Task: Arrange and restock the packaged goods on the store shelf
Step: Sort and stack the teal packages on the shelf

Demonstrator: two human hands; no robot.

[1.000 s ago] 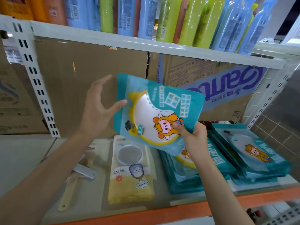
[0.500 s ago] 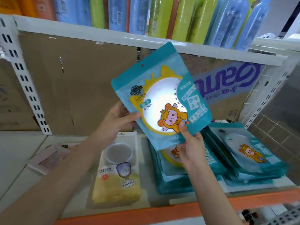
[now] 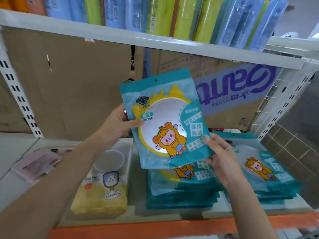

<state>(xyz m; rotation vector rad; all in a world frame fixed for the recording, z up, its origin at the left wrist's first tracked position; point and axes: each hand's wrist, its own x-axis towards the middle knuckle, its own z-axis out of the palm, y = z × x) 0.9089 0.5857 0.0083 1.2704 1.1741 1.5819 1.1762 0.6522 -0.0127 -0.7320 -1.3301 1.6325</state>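
Here | left hand [image 3: 119, 125], right hand [image 3: 222, 157] pinch mirror pouch [image 3: 165, 121] at 2 edges | risk: may slip, disturbing stack [image 3: 181, 192] below

The left grip [image 3: 117, 125] and right grip [image 3: 222, 157] are bare, like both forearms [image 3: 60, 178].

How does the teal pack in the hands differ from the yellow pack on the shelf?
The teal pack is held nearly upright by the left hand and right hand; the yellow pack lies flat on the shelf. The teal pack shows an orange-hooded cartoon figure; the yellow pack shows a hand-mirror drawing. Both show a pale round area.
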